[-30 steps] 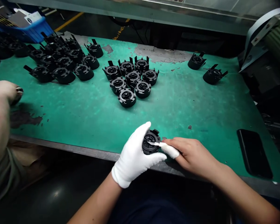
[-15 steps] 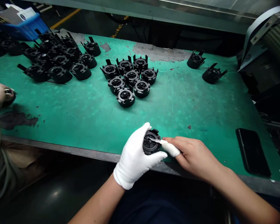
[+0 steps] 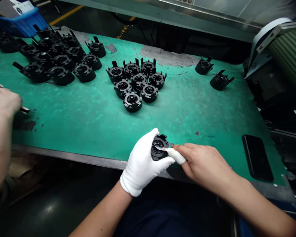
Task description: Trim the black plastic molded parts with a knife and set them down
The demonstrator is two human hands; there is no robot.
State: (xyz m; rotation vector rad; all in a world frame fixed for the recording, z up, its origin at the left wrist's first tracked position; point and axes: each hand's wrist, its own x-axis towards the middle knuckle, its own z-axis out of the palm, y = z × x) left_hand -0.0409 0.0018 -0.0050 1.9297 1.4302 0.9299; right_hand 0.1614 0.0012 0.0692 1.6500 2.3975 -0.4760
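Note:
My left hand [image 3: 142, 161], in a white glove, is closed round a round black plastic housing [image 3: 161, 142] near the table's front edge. Its ringed face is turned up toward me. From the right, my right hand [image 3: 203, 161] grips a small metal knife blade [image 3: 162, 149], with a white cover on the thumb. The blade's tip lies over the middle of the housing's face; whether it touches cannot be made out. Most of the knife is hidden in the fingers. Beyond my hands, several similar housings [image 3: 132, 99] stand in a cluster.
More black housings [image 3: 61, 70] are crowded at the left, before a blue bin [image 3: 27, 24]. Two housings [image 3: 221, 81] stand at the far right. A dark phone [image 3: 258, 158] lies on the green tabletop [image 3: 185, 115]. A co-worker's hand [image 3: 5, 102] reaches in at left.
The co-worker's hand has come further in from the left. The view has shifted slightly. My hands keep hold of the housing and the knife, with the blade's angle slightly changed.

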